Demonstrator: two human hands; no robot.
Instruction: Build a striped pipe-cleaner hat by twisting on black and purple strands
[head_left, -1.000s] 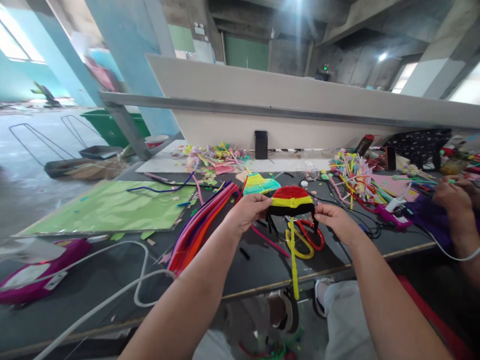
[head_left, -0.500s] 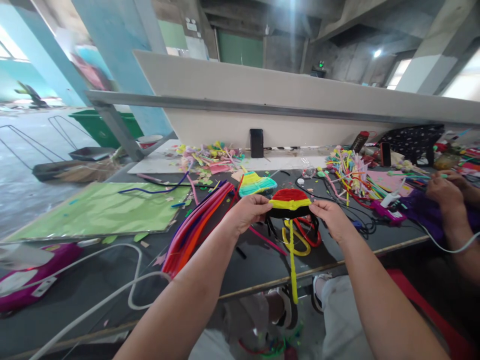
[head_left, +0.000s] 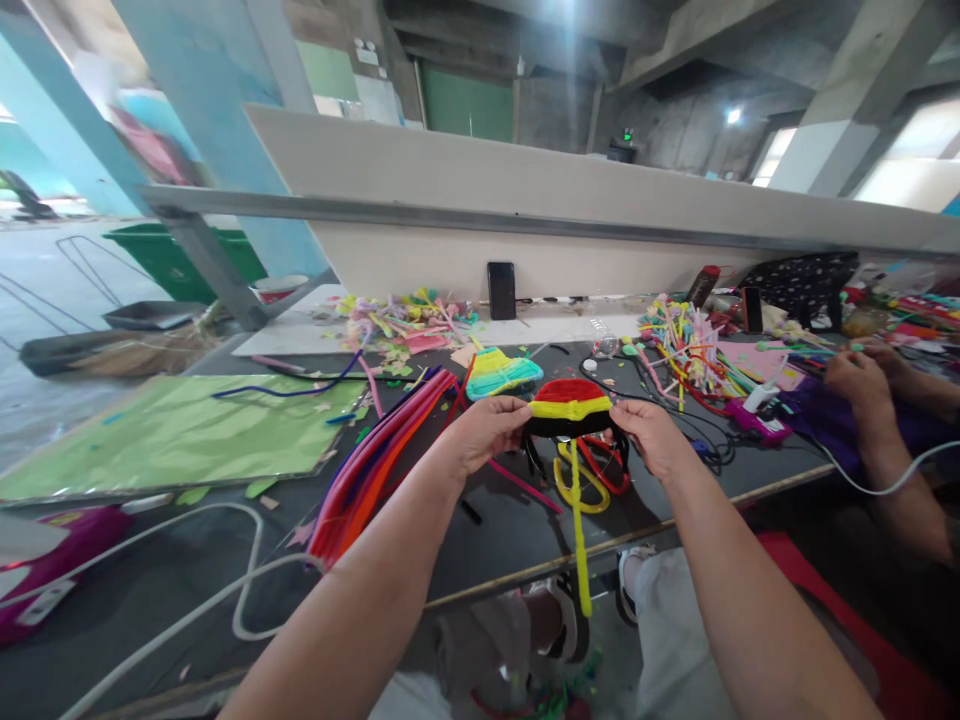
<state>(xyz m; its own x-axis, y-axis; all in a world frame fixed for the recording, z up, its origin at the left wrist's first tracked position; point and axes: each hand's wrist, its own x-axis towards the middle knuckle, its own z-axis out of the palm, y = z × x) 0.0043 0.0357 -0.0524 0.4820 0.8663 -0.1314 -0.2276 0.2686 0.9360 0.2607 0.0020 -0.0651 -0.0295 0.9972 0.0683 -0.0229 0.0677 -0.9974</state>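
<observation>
Between my two hands a striped pipe-cleaner piece (head_left: 571, 408) is held up above the table, red on top, yellow across the middle and black below. My left hand (head_left: 491, 430) pinches its left end, and my right hand (head_left: 645, 432) pinches the right end. A long yellow pipe cleaner (head_left: 580, 540) hangs down from its middle past the table edge. Behind it lies a yellow and turquoise pipe-cleaner piece (head_left: 502, 373). Loose yellow and red loops (head_left: 589, 492) rest on the table below. Left of my left hand is a bundle of pink, orange and purple pipe cleaners (head_left: 360, 480).
A phone (head_left: 501, 290) leans against the white board (head_left: 420, 258). Heaps of coloured stems (head_left: 690, 345) lie at the back. At left are a green sheet (head_left: 172, 430), a magenta device (head_left: 64, 560) and a white cable (head_left: 251, 590). A co-worker's hands (head_left: 862, 385) are at the far right.
The whole scene has shifted slightly left in the view. Both hands keep their pinch on the striped piece, which stays at nearly the same height.
</observation>
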